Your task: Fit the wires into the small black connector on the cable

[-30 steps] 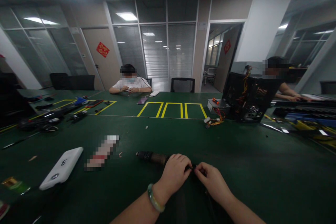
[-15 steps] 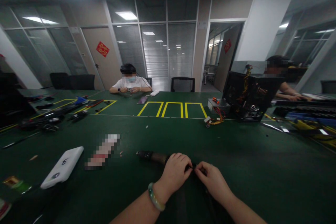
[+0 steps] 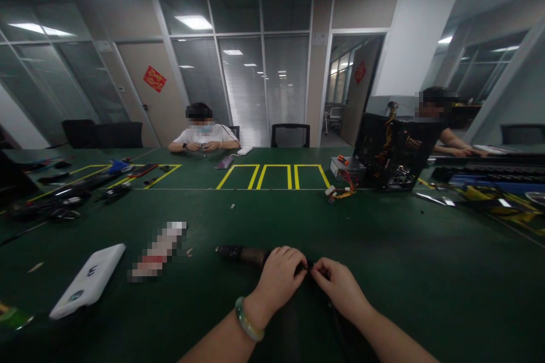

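My left hand (image 3: 279,278), a green bangle on its wrist, and my right hand (image 3: 340,289) meet low in the middle of the view over the green table (image 3: 404,272). Both are closed in a pinch on a small dark part (image 3: 309,267) between their fingertips; I cannot make out what it is. A dark cylindrical tool (image 3: 240,254) lies on the table and runs under my left hand from the left. Dark straps or cables lie below my hands.
A white flat case (image 3: 87,288) and a blurred-out item (image 3: 157,250) lie to the left. Tools clutter the far left. An open computer case (image 3: 385,153) with loose wires stands at the right. One person sits across the table, another at the right. Yellow tape boxes (image 3: 275,177) mark the middle.
My hands hold the same pinch in the same place. The view has shifted a little to the right and up, so things on the table sit slightly further left.
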Demonstrator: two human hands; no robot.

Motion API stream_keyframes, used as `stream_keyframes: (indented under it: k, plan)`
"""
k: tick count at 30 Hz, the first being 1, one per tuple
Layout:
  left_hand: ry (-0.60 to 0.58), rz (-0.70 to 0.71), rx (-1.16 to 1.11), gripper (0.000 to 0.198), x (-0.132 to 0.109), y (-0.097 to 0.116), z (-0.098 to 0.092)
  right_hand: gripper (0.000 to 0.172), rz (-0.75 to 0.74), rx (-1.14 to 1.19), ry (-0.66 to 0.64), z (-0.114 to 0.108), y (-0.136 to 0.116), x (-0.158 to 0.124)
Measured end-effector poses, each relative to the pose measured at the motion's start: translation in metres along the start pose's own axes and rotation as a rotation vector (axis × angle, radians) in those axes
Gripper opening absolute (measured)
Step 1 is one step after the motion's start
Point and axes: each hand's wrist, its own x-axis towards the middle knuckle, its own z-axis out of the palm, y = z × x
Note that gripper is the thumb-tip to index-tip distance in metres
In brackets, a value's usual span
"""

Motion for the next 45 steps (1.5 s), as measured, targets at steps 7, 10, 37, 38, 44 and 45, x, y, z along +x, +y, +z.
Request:
stream_keyframes:
  k: [7, 10, 37, 38, 44, 45]
  plan:
    - [-0.005, -0.004, 0.032, 0.012, 0.0005, -0.0002, 0.0016, 0.018, -0.008, 0.011, -0.004, 0.0004, 0.0006, -0.0003]
    - [-0.006, 0.003, 0.029, 0.012, 0.0007, -0.0005, 0.0017, 0.017, -0.022, -0.006, 0.02, 0.0013, 0.0001, 0.0011]
    - [-0.012, 0.021, 0.04, 0.01, -0.0002, 0.0005, -0.0012, 0.019, -0.006, -0.004, 0.008, 0.0005, -0.0005, 0.0006]
    - [-0.013, 0.023, 0.044, 0.01, -0.0002, 0.0005, -0.0012, 0.019, -0.009, -0.005, 0.009, 0.0003, -0.0011, 0.0005]
    - [-0.015, 0.077, 0.041, 0.009, -0.0007, -0.0006, -0.0006, 0.017, -0.032, -0.012, 0.036, 0.0011, -0.0008, 0.002]
    - [-0.01, 0.087, 0.036, 0.01, -0.0009, -0.0009, -0.0004, 0.017, -0.033, -0.013, 0.035, 0.0013, -0.0005, 0.0023]
